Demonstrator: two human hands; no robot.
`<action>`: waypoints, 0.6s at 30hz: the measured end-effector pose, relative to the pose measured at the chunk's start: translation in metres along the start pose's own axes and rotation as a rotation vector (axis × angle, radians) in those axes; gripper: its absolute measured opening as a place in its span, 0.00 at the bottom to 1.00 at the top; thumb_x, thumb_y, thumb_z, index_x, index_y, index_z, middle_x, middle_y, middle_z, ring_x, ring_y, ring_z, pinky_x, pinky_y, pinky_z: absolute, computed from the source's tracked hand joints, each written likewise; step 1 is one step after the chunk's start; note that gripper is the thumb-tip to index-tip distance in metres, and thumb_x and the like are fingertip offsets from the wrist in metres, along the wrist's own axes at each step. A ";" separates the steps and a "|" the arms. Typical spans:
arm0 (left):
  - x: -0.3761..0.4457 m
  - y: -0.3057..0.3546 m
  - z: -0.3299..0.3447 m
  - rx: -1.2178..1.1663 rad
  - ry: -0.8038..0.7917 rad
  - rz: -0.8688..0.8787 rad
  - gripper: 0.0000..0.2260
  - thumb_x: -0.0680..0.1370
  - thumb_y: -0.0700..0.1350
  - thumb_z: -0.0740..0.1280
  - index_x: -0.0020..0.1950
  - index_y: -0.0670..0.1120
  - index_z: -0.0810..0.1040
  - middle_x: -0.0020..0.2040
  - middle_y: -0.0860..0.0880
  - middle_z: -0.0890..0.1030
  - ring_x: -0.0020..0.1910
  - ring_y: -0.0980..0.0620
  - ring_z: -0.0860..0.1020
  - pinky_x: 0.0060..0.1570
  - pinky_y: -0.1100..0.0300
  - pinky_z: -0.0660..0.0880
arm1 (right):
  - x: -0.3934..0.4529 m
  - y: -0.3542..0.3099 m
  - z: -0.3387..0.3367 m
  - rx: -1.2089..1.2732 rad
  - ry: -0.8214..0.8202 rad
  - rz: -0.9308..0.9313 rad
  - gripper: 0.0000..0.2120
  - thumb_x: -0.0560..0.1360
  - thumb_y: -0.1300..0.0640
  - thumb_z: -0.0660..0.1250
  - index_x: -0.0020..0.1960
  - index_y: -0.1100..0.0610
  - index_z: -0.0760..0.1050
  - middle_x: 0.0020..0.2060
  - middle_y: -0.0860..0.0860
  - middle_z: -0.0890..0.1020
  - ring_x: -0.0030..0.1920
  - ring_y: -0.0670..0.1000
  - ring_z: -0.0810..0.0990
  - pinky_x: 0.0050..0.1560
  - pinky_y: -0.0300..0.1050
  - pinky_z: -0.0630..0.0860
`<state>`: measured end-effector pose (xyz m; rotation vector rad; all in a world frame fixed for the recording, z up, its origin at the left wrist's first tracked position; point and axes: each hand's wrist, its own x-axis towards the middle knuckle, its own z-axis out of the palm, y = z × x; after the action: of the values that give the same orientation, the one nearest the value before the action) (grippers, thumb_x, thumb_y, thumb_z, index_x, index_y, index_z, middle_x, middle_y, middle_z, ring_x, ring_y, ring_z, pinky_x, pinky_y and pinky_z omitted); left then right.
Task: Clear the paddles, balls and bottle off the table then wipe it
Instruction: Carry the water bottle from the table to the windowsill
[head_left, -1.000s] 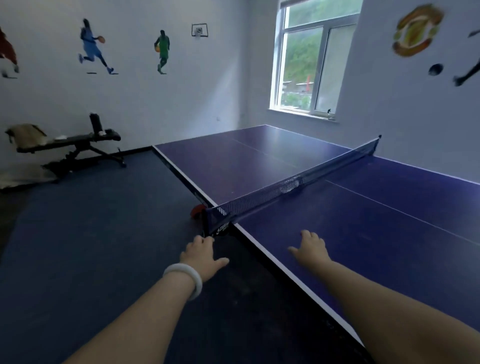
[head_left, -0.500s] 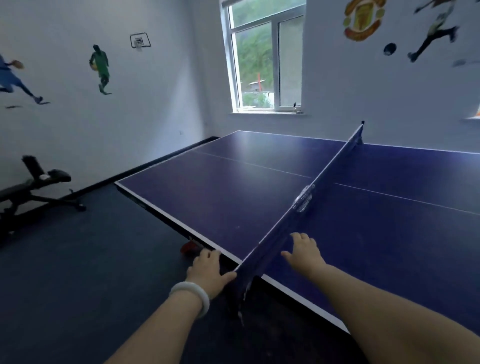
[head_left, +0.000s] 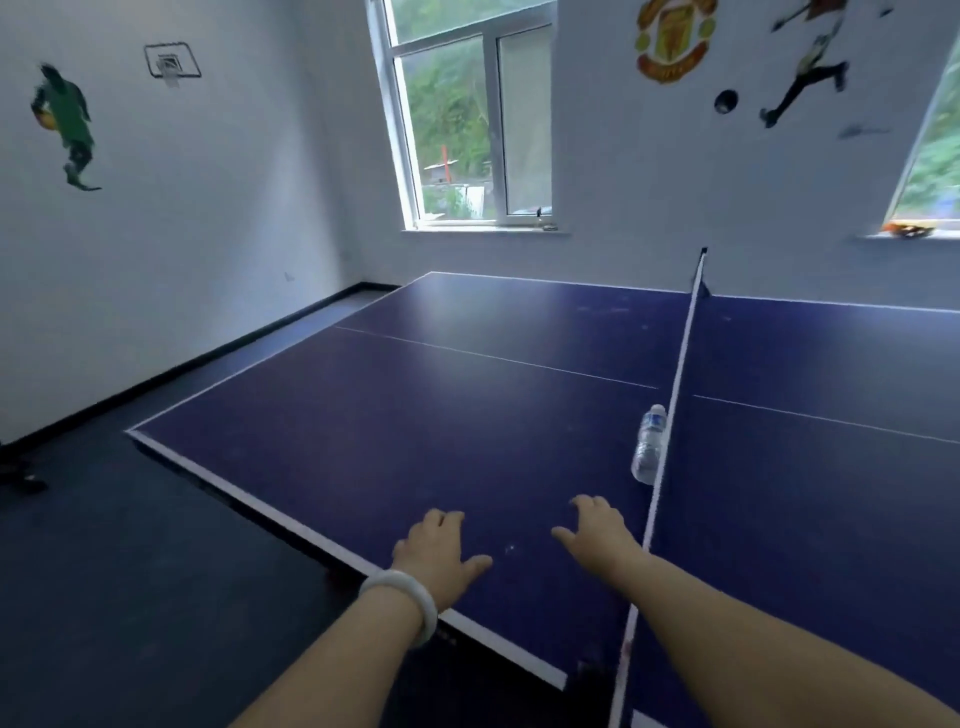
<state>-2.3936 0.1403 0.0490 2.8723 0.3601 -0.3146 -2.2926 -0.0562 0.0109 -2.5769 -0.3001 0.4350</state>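
Observation:
A clear plastic water bottle (head_left: 649, 443) lies on its side on the blue table-tennis table (head_left: 415, 415), tight against the left side of the net (head_left: 675, 384). My left hand (head_left: 438, 552), with a white bangle on the wrist, hovers over the table's near edge, fingers loosely spread and holding nothing. My right hand (head_left: 597, 530) reaches over the table just left of the net, a short way in front of the bottle, fingers relaxed and empty. No paddle or ball shows on the table.
A window (head_left: 470, 124) sits in the far wall behind the table. An orange and black object (head_left: 908, 229) lies on the right window sill. Dark floor (head_left: 130, 571) runs along the table's left side up to the white wall.
The view swung right and moved over the net's end, so the bottle now shows beside the net. Both hands moved from the net post to above the left half of the table.

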 end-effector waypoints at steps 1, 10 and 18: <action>0.016 -0.007 -0.005 0.010 -0.002 0.040 0.32 0.79 0.62 0.60 0.78 0.49 0.56 0.75 0.48 0.61 0.72 0.47 0.64 0.68 0.48 0.66 | 0.009 -0.005 0.002 0.010 0.022 0.028 0.30 0.81 0.46 0.62 0.76 0.59 0.58 0.72 0.56 0.64 0.71 0.58 0.64 0.70 0.51 0.66; 0.143 -0.029 -0.036 0.015 -0.057 0.328 0.31 0.79 0.61 0.61 0.77 0.49 0.58 0.74 0.48 0.62 0.71 0.47 0.66 0.69 0.48 0.67 | 0.052 -0.021 0.003 0.133 0.166 0.368 0.28 0.80 0.45 0.63 0.74 0.57 0.62 0.69 0.55 0.67 0.67 0.55 0.69 0.64 0.48 0.71; 0.231 -0.003 -0.003 0.022 -0.175 0.427 0.32 0.79 0.61 0.62 0.78 0.49 0.56 0.76 0.50 0.59 0.73 0.49 0.62 0.70 0.49 0.64 | 0.120 0.018 -0.010 0.156 0.181 0.511 0.27 0.80 0.46 0.63 0.73 0.58 0.63 0.69 0.55 0.68 0.66 0.54 0.72 0.64 0.49 0.72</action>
<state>-2.1754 0.1941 -0.0041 2.8172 -0.2864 -0.4829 -2.1760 -0.0412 -0.0202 -2.4948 0.4491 0.3771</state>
